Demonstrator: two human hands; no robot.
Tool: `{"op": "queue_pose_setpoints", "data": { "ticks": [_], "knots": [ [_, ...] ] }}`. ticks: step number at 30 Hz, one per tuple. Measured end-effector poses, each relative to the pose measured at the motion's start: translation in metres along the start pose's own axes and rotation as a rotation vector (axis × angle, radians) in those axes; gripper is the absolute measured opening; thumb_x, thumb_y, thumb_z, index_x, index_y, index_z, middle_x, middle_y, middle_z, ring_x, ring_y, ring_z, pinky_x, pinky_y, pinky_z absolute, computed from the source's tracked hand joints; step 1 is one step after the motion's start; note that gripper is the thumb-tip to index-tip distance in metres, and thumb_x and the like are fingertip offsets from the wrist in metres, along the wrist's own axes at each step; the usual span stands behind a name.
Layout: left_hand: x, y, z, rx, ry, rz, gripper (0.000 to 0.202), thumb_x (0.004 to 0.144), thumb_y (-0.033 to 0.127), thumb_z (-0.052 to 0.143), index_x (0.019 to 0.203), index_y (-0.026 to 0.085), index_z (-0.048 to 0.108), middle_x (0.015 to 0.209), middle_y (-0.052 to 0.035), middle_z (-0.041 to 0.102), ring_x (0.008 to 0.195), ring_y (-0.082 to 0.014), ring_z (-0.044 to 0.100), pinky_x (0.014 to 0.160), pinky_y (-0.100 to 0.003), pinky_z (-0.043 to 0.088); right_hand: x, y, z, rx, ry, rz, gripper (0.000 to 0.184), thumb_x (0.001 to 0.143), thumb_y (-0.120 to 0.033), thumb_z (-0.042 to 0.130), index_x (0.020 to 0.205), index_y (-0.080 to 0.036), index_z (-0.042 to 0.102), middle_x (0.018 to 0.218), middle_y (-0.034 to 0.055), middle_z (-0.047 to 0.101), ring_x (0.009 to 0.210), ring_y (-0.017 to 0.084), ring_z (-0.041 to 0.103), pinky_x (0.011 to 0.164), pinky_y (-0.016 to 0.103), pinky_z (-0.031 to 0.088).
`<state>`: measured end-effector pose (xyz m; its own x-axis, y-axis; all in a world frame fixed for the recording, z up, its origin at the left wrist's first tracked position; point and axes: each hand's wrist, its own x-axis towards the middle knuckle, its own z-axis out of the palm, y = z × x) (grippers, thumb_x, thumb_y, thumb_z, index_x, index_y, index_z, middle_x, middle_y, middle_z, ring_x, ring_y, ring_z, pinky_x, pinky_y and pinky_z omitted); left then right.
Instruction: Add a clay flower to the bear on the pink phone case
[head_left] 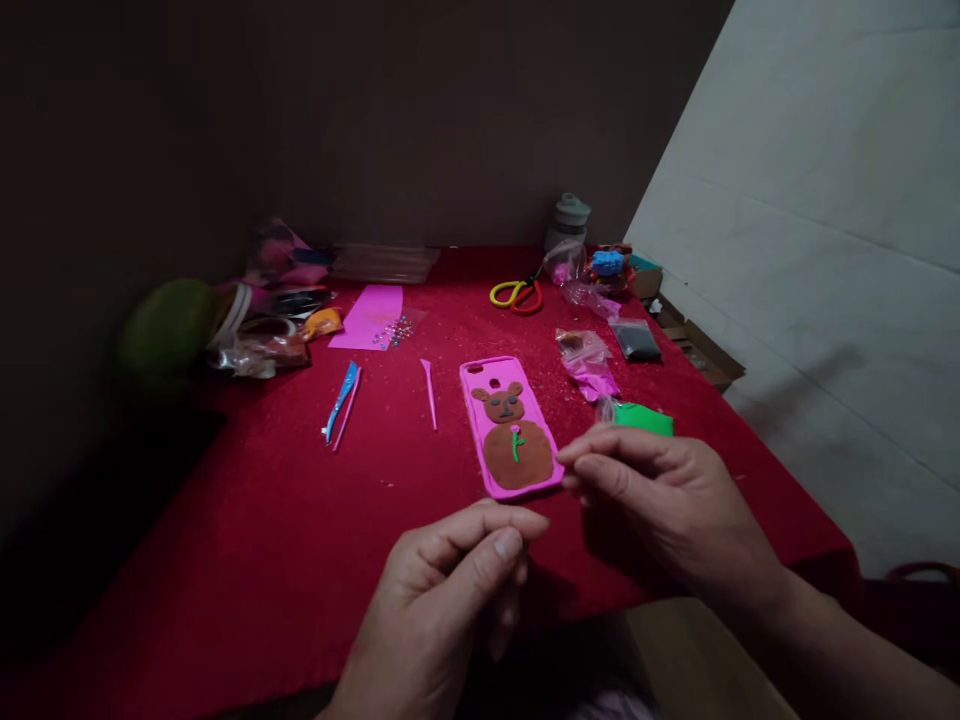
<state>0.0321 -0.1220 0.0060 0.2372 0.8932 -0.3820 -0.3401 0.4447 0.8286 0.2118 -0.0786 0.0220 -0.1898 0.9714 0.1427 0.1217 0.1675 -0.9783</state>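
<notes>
A pink phone case (534,405) lies on the red cloth in front of me. On it is a brown clay bear with a round head (504,406), small ears, dark eyes and a wide body (499,462). A green clay stem (515,445) with a pink top sits on the body. My right hand (645,490) is above the cloth by the case's lower right corner, thumb and fingers pinched; whatever is between the tips is too small to name. Just below the case, my left hand (465,565) is closed, thumb against forefinger, with any contents hidden.
A pink tool (430,395) and a blue tool (341,400) lie left of the case. Scissors (517,296) rest behind it. Green clay (643,419) and bagged clay (589,365) are right. Rhinestones (394,331) lie by pink paper (364,318). A bottle (570,220) stands at the back.
</notes>
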Motion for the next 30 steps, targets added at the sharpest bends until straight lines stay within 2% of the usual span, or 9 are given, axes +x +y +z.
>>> {"op": "queue_pose_setpoints", "data": {
  "ticks": [5,8,10,15,19,21,23,26,30],
  "knots": [
    [-0.004,-0.001,-0.005,0.099,0.106,0.102,0.017,0.082,0.033,0.067,0.087,0.019,0.074,0.062,0.0017,0.049,0.052,-0.0076,0.040,0.047,-0.018,0.032,0.036,-0.002,-0.010,0.307,-0.021,0.127,0.015,0.082,-0.032,0.073,0.079,-0.017,0.073,0.068,0.0007,0.067,0.058,0.009,0.059,0.055,0.018,0.047],
    [-0.011,0.001,-0.010,0.267,0.182,0.237,0.012,0.082,0.031,0.068,0.086,0.023,0.075,0.068,0.0007,0.053,0.056,-0.0094,0.045,0.050,-0.019,0.035,0.063,-0.002,-0.012,0.484,-0.027,0.163,0.016,0.067,-0.025,0.084,0.070,-0.014,0.072,0.065,0.0007,0.066,0.057,0.009,0.058,0.051,0.017,0.046],
    [-0.014,0.007,-0.013,0.441,0.156,0.308,0.012,0.084,0.031,0.064,0.086,0.025,0.075,0.070,-0.0008,0.058,0.059,-0.0118,0.050,0.054,-0.020,0.039,0.079,-0.002,-0.011,0.542,-0.035,0.187,0.020,0.061,-0.024,0.086,0.068,-0.014,0.071,0.062,0.0001,0.065,0.056,0.008,0.058,0.050,0.017,0.045],
    [-0.007,0.049,-0.014,0.886,0.007,0.561,0.015,0.087,0.030,0.061,0.086,0.025,0.075,0.073,-0.0032,0.068,0.062,-0.0158,0.060,0.057,-0.020,0.044,0.091,0.006,-0.006,0.670,-0.103,0.281,0.029,0.054,-0.025,0.089,0.067,-0.014,0.067,0.059,-0.0015,0.063,0.048,0.006,0.053,0.047,0.017,0.042],
    [0.017,0.089,-0.008,1.021,0.049,0.734,0.016,0.084,0.027,0.062,0.078,0.020,0.075,0.063,-0.0023,0.067,0.052,-0.0127,0.058,0.052,-0.018,0.043,0.085,0.015,-0.006,0.780,-0.132,0.328,0.027,0.058,-0.027,0.088,0.066,-0.015,0.065,0.058,-0.0030,0.062,0.048,0.005,0.051,0.048,0.017,0.042],
    [0.033,0.101,-0.005,1.004,0.091,0.742,0.017,0.082,0.027,0.063,0.076,0.019,0.076,0.059,-0.0023,0.066,0.049,-0.0123,0.056,0.049,-0.018,0.041,0.082,0.018,-0.008,0.818,-0.143,0.339,0.025,0.060,-0.028,0.088,0.069,-0.015,0.068,0.060,-0.0026,0.064,0.049,0.005,0.051,0.049,0.017,0.042],
    [0.048,0.106,-0.005,0.929,0.123,0.668,0.018,0.081,0.029,0.062,0.076,0.018,0.075,0.057,-0.0020,0.064,0.047,-0.0118,0.053,0.046,-0.019,0.040,0.080,0.019,-0.011,0.845,-0.158,0.352,0.024,0.062,-0.029,0.087,0.073,-0.015,0.071,0.062,-0.0015,0.066,0.050,0.006,0.052,0.049,0.017,0.043],
    [0.066,0.102,-0.010,0.766,0.139,0.538,0.020,0.080,0.032,0.062,0.081,0.017,0.075,0.060,-0.0015,0.063,0.048,-0.0114,0.051,0.046,-0.020,0.040,0.080,0.019,-0.013,0.874,-0.192,0.371,0.023,0.065,-0.029,0.085,0.078,-0.014,0.074,0.063,0.0002,0.067,0.050,0.007,0.054,0.050,0.018,0.045],
    [0.073,0.088,-0.015,0.687,0.160,0.457,0.019,0.079,0.033,0.065,0.082,0.017,0.075,0.061,-0.0005,0.060,0.050,-0.0101,0.050,0.047,-0.019,0.040,0.079,0.021,-0.011,0.907,-0.248,0.387,0.025,0.065,-0.030,0.085,0.079,-0.013,0.074,0.063,0.0019,0.068,0.050,0.008,0.056,0.051,0.020,0.047]
  ]
}}
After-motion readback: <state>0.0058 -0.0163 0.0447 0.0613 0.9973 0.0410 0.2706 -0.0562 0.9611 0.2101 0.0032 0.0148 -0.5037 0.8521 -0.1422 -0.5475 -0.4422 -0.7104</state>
